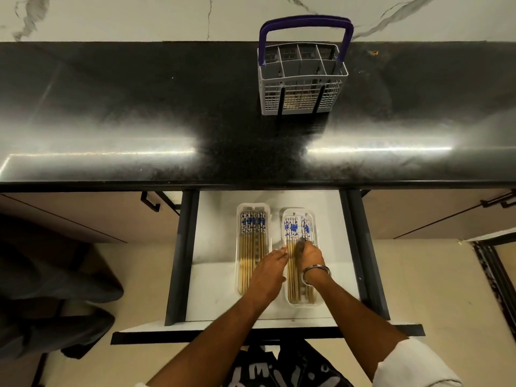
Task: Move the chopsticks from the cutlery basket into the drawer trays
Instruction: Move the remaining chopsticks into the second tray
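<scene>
**Both hands are being held over the drawer trays**

An open drawer (pixel 217 289) is being reached into by two bare forearms. The left hand (pixel 269 270) is being held flat between the two trays, its fingers straight and close together, the fingertips reaching to the left edge of the right tray (pixel 302 302). The right hand (pixel 310 255), a metal bangle (pixel 317 274) being worn at its wrist, is being lowered onto the chopsticks in the right tray (pixel 293 286); its fingers are curled downward at them, but whether any chopstick is being pinched cannot be told because of blur. Another bundle of chopsticks (pixel 251 247), blue-and-white patterned at the far ends, is lying lengthwise in the left tray (pixel 240 275). Farther off, on the dark countertop (pixel 139 107), the grey cutlery basket (pixel 303 79) with its purple handle is standing upright near the wall, a few pale sticks being visible through its mesh
</scene>
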